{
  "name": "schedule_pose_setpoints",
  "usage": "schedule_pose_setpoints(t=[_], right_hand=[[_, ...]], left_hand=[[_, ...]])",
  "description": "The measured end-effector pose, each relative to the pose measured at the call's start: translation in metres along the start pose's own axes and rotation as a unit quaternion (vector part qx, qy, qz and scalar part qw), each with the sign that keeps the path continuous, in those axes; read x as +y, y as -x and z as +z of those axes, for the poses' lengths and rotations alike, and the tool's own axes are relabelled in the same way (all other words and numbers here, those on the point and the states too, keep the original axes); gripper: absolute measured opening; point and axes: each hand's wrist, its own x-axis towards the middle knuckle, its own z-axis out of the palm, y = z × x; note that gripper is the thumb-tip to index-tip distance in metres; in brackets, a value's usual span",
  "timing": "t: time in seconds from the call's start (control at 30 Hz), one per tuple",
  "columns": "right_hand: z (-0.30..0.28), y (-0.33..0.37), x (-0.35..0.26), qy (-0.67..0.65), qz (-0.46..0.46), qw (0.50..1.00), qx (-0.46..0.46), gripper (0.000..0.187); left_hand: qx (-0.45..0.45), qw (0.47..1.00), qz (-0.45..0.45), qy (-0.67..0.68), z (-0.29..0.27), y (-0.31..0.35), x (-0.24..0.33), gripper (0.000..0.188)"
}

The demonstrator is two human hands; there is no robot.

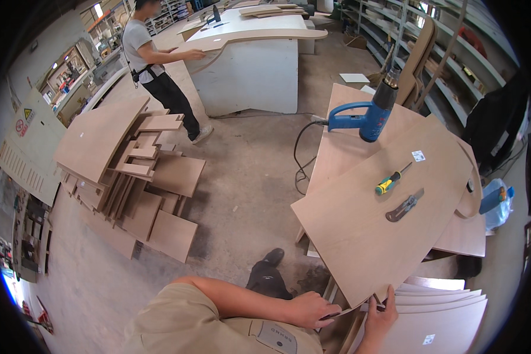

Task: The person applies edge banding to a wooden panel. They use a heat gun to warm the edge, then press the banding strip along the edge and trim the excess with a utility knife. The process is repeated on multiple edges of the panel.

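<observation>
My left hand [312,310] is closed, with its fingertips around a small dark piece that I cannot make out. It is just left of the near corner of a large light-brown wooden panel [348,236]. My right hand [380,315] is at that same corner, its fingers bent around another dark, narrow piece [377,302] whose kind is unclear. A thin pale edge runs between both hands. On the panel lie a yellow-green screwdriver [387,184] and a utility knife [405,206] with its blade out. Beyond them a blue heat gun [369,115] stands nozzle up.
Stacked curved panels [448,312] lie beside my right hand. A large pile of boards [118,159] is on the floor to the left. Farther off, a person [153,59] touches a curved board on a white workbench [248,76]. A black cord [298,156] hangs from the heat gun.
</observation>
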Motion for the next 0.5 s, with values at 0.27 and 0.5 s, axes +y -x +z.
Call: schedule_pose_setpoints(t=[0.27,0.5], right_hand=[[0.0,-0.004,0.02,0.059,-0.069,0.996,-0.023,0.064],[-0.008,-0.004,0.018,0.052,-0.015,0.997,-0.048,0.066]], left_hand=[[-0.011,1.0,-0.009,0.007,-0.004,0.001,-0.003,0.033],[-0.012,1.0,0.005,0.0,0.001,0.003,-0.006,0.034]])
